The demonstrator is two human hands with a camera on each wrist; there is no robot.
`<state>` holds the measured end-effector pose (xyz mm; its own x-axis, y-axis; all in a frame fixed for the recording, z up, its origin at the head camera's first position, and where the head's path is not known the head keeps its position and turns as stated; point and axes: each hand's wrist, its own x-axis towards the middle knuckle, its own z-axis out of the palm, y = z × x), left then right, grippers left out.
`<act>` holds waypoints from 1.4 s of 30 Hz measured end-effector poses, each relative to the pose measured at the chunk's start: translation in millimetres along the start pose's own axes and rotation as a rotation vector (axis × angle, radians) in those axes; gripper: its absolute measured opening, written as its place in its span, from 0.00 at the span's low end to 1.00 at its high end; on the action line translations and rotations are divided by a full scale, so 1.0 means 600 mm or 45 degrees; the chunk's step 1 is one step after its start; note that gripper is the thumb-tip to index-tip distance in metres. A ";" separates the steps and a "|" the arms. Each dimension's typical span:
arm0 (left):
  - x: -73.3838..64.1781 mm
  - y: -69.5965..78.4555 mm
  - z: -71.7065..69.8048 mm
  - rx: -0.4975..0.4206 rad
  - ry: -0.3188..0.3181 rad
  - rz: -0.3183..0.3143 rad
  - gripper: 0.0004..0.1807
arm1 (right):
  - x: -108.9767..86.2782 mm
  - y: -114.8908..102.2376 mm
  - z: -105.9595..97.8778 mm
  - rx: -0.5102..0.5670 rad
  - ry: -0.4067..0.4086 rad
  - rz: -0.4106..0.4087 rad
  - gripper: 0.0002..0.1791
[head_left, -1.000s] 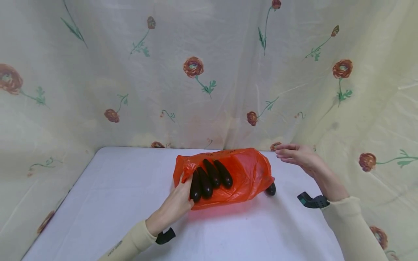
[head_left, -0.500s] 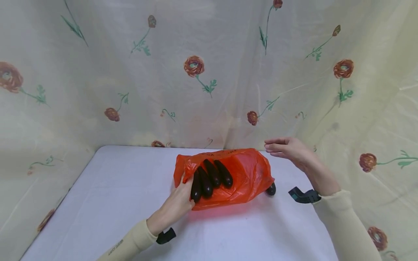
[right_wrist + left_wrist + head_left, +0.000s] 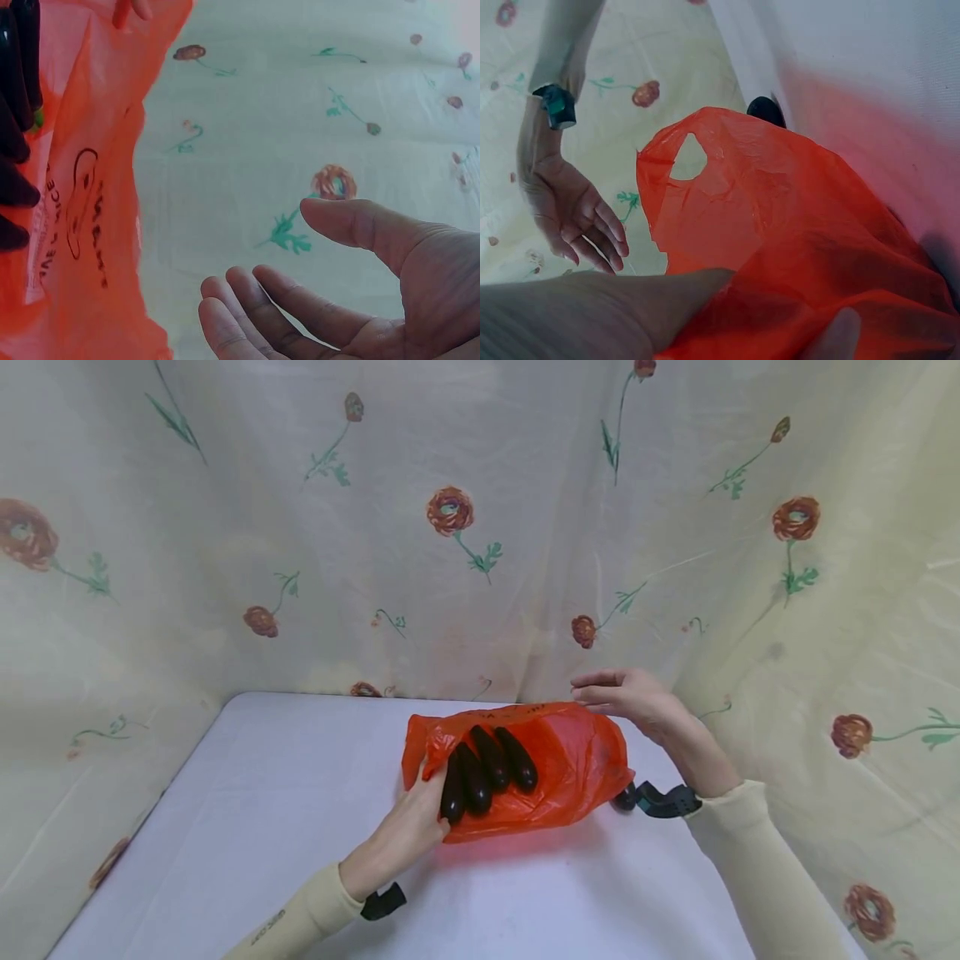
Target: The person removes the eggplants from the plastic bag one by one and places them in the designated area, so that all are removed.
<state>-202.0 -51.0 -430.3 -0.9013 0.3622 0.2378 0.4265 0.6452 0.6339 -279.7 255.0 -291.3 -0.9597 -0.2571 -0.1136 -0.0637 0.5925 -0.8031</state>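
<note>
My left hand (image 3: pixel 408 814) grips the left end of a red-orange plastic bag (image 3: pixel 577 768), its thumb (image 3: pixel 838 334) pressing the film in the left wrist view. Several dark, glossy eggplants (image 3: pixel 491 760) lie side by side at the bag, right beside that hand. Another eggplant (image 3: pixel 625 797) shows only its end past the bag's right side; the bag hides the rest. Over the back right of the bag my right hand (image 3: pixel 626 697) hovers with relaxed, slightly bent fingers and holds nothing. A handle hole (image 3: pixel 688 157) shows in the bag in the left wrist view.
The bag lies on a white-covered table (image 3: pixel 285 810). Behind and beside it hangs a pale curtain (image 3: pixel 337 543) printed with red flowers. Each wrist wears a dark strap (image 3: pixel 667 802). Dark printing (image 3: pixel 82 202) marks the bag.
My right hand has moved left, from beyond the bag's right end to over its back right edge. My left hand, the bag and the eggplants have stayed in place.
</note>
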 end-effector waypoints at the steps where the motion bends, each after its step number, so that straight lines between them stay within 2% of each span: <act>1: 0.000 0.000 0.000 0.001 -0.001 0.000 0.49 | 0.003 -0.001 0.004 0.002 -0.006 0.011 0.28; 8: -0.001 0.001 0.001 -0.005 0.000 0.022 0.48 | 0.025 -0.002 0.031 0.008 -0.094 0.087 0.28; 12: -0.001 0.001 0.002 -0.010 -0.007 0.007 0.49 | 0.032 -0.005 0.041 -0.015 -0.104 0.108 0.28; 28: -0.002 -0.001 0.001 -0.011 -0.008 0.025 0.48 | 0.066 -0.005 0.087 -0.230 -0.196 0.066 0.25; 33: -0.002 -0.002 0.002 0.001 0.009 0.046 0.47 | 0.066 -0.011 0.106 -0.331 -0.216 0.031 0.20; 37: -0.002 -0.002 0.002 -0.002 0.011 0.052 0.47 | 0.064 -0.008 0.119 -0.379 -0.315 -0.052 0.17; 42: -0.002 -0.002 0.001 -0.017 -0.005 0.026 0.49 | 0.063 0.004 0.132 -0.431 -0.473 -0.065 0.17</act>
<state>-201.7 -51.8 -432.0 -0.8922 0.3773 0.2480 0.4434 0.6285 0.6390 -294.3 186.3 -343.7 -0.7948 -0.5099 -0.3291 -0.2521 0.7707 -0.5852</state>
